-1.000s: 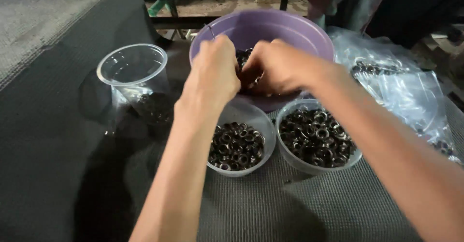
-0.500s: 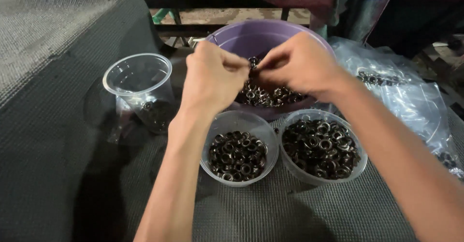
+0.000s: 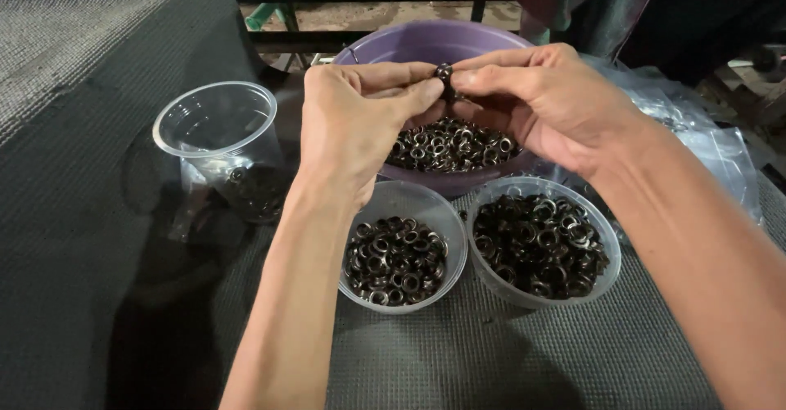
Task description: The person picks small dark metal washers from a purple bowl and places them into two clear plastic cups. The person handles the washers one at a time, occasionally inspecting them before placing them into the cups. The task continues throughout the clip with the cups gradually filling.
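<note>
My left hand and my right hand meet over a purple basin that holds many small dark metal rings. Between the fingertips of both hands sits one small metal ring, pinched from both sides. Below the hands stand two clear plastic cups of rings, the left cup and the right cup.
A taller clear plastic cup with a few rings at its bottom stands to the left. Clear plastic bags lie at the right. Everything rests on a dark grey mesh mat. A dark frame and cloth are behind the basin.
Both hands have lifted out of the basin and come together above it, with one ring now pinched between the fingertips. The view has shifted slightly.
</note>
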